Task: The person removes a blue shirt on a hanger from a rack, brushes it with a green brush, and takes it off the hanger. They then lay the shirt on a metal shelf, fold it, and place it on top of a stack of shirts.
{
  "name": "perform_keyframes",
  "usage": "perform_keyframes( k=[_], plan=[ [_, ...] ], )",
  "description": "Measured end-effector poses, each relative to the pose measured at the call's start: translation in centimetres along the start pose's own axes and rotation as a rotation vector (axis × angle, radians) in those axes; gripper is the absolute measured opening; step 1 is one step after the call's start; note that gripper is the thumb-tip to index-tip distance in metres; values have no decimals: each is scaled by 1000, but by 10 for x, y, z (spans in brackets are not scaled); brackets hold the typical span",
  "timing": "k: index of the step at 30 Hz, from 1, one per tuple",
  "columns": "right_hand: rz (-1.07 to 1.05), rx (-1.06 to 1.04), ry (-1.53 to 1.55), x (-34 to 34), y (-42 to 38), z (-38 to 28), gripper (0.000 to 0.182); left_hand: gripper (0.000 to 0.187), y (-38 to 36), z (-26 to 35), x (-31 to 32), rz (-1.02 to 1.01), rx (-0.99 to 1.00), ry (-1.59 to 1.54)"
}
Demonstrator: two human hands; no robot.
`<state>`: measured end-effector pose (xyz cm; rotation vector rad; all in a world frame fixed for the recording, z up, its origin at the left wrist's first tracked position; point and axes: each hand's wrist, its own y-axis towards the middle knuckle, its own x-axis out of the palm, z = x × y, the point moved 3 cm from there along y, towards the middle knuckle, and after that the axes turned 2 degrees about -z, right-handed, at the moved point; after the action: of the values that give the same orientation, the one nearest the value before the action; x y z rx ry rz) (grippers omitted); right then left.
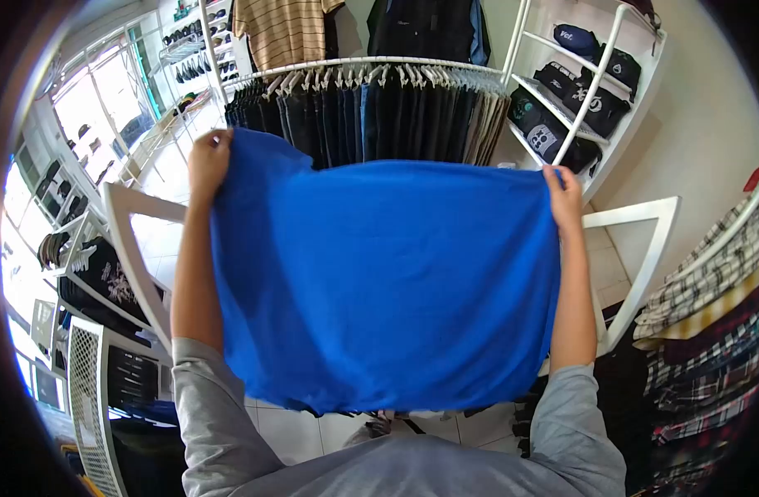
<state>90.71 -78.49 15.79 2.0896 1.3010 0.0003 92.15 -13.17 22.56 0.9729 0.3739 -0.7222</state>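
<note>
A plain blue garment [396, 265] is spread out in front of my chest, hanging between my two hands. Its exact kind cannot be told from this side. At its upper left corner my left hand [209, 166] is closed, thumb and fingers pinching the cloth. The upper right corner is pinched in my right hand [565, 197]. Between the hands the top edge runs fairly level, with a step in it near the left. Soft folds run down the left part, and the lower edge hangs loose above my lap. Whatever lies directly behind the cloth is hidden.
White frame bars [143, 257] stand on both sides of the garment. Beyond it, a curved rail [371, 60] carries dark trousers on hangers. Caps fill a shelf [574, 103] at the upper right. Plaid shirts [710, 331] hang at the right, and a mesh-sided rack [89, 406] is at lower left.
</note>
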Motion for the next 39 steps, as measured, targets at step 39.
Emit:
perform_keyframes(
  k=[39],
  plan=[
    [-275,-116,-329,-15,-94,7,12,23,-137,-57,-3,-147,-90,-745]
  ],
)
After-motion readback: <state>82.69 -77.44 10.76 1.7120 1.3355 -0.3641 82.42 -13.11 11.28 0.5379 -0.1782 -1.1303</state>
